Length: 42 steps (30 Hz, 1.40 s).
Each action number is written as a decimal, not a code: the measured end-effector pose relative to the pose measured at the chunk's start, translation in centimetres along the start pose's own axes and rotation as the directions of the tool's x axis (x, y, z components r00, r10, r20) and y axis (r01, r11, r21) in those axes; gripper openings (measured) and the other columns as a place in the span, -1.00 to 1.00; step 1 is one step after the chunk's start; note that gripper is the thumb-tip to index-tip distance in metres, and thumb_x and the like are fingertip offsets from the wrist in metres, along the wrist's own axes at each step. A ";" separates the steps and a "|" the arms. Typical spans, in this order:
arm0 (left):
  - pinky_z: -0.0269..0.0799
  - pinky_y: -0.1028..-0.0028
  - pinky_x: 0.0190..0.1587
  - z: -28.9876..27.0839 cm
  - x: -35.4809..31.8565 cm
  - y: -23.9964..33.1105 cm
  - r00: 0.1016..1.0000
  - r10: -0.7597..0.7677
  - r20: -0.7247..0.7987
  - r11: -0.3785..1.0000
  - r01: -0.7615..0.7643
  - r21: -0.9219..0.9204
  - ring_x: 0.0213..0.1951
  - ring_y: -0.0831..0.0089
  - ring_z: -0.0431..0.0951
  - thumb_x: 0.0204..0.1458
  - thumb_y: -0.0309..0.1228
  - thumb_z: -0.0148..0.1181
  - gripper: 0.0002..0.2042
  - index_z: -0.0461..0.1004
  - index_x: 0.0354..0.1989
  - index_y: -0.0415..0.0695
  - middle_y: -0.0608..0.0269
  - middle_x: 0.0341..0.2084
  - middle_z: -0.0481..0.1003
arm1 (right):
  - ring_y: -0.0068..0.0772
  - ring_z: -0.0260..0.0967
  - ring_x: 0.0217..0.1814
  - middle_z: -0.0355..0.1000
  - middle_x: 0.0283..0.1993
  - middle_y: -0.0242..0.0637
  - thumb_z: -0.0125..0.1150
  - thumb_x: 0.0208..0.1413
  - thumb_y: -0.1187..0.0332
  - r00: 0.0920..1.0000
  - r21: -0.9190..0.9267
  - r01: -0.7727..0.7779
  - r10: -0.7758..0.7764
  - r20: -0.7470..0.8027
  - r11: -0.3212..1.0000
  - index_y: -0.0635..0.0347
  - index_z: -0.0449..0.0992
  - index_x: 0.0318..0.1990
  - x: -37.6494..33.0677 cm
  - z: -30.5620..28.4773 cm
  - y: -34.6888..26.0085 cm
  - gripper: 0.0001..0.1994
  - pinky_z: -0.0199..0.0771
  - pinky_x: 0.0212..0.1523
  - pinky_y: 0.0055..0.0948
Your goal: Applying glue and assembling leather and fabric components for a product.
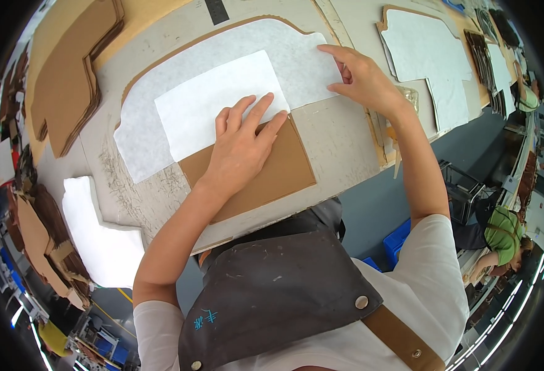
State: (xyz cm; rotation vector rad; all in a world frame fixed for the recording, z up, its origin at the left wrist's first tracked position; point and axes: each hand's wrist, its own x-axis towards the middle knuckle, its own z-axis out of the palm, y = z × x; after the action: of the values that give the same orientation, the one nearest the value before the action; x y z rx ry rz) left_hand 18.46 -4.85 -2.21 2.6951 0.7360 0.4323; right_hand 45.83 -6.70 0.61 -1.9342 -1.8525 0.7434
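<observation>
A large curved brown piece with a white backing sheet (204, 49) lies on the worktable. Across its lower middle rests a smaller white rectangular sheet (216, 102), whose near part gives way to a flat brown rectangular panel (284, 162) reaching toward the table's front edge. My left hand (241, 141) lies palm down over the panel, fingers spread, their tips on the white rectangle's near edge. At the right end of the large piece is my right hand (365, 77). Its index finger and thumb are apart, touching the backing's edge; the other fingers are partly hidden.
Stacked brown cut pieces (68, 80) are at the far left, with a folded white stack (95, 232) nearer. More white-backed pieces (427, 49) lie on the right. A dark metal strip (217, 11) is at the back. A person in green (504, 232) is at far right.
</observation>
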 end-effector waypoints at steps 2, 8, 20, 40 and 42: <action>0.06 0.15 0.15 -0.1 0.1 0.0 1.000 0.000 -0.004 1.000 0.000 -0.005 0.19 0.14 0.17 0.00 -0.48 0.20 -0.61 0.45 0.07 -0.03 0.18 0.22 0.22 | -0.49 0.21 -0.42 0.29 -0.31 -0.34 0.37 -0.16 0.57 1.000 0.006 -0.020 0.020 0.010 1.000 0.04 0.32 0.23 -0.2 -0.2 0.0 -0.31 0.39 -0.35 -0.52; 0.05 0.17 0.17 -0.8 -0.2 -0.2 0.992 -0.058 -0.111 0.996 0.050 -0.072 0.19 0.12 0.18 -0.02 -0.52 0.19 -0.54 0.39 0.12 -0.01 0.17 0.23 0.21 | -0.51 0.20 -0.41 0.26 -0.25 -0.33 0.29 -0.15 0.60 0.991 -0.189 -0.122 0.107 -0.085 0.974 -0.02 0.28 0.24 -1.3 -1.3 -0.1 -0.30 0.37 -0.33 -0.53; 0.04 0.18 0.20 -3.0 -2.7 -3.8 0.954 -0.212 -0.214 0.976 0.217 0.001 0.19 0.11 0.18 0.01 -0.53 0.15 -0.59 0.41 0.10 -0.08 0.17 0.19 0.24 | -0.26 0.37 -0.24 0.42 -0.33 -0.29 0.15 -0.04 0.59 0.963 -0.257 0.083 -0.144 -0.226 0.963 0.22 0.61 -0.34 -4.4 0.7 -1.0 -0.86 0.45 -0.26 -0.35; 0.04 0.16 0.19 -5.0 -4.9 -9.9 0.866 -0.368 -0.339 0.905 0.417 0.081 0.16 0.11 0.21 0.04 -0.52 0.13 -0.67 0.44 0.03 -0.11 0.21 0.12 0.34 | -0.13 -0.04 0.43 0.12 0.38 -0.35 0.05 0.18 0.34 0.958 -0.547 0.137 -0.252 -0.141 0.826 0.12 0.21 0.28 -1.1 2.4 -2.0 -0.50 -0.03 0.33 -0.01; 0.06 0.18 0.20 -5.0 -5.2 -10.0 0.864 -0.375 -0.337 0.895 0.432 0.109 0.17 0.11 0.22 0.06 -0.52 0.12 -0.67 0.43 0.04 -0.10 0.22 0.13 0.34 | -0.15 -0.15 0.48 0.05 0.42 -0.37 -0.03 0.23 0.28 0.971 -0.573 0.113 -0.212 -0.110 0.812 0.11 0.13 0.33 -1.0 3.1 -1.2 -0.49 -0.15 0.37 0.01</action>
State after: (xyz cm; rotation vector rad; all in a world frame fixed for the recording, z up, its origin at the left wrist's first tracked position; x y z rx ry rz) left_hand 8.02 1.69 -2.45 2.5521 1.4640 0.7135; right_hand 43.00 -7.88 -1.04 -2.0378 -2.2647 -0.0513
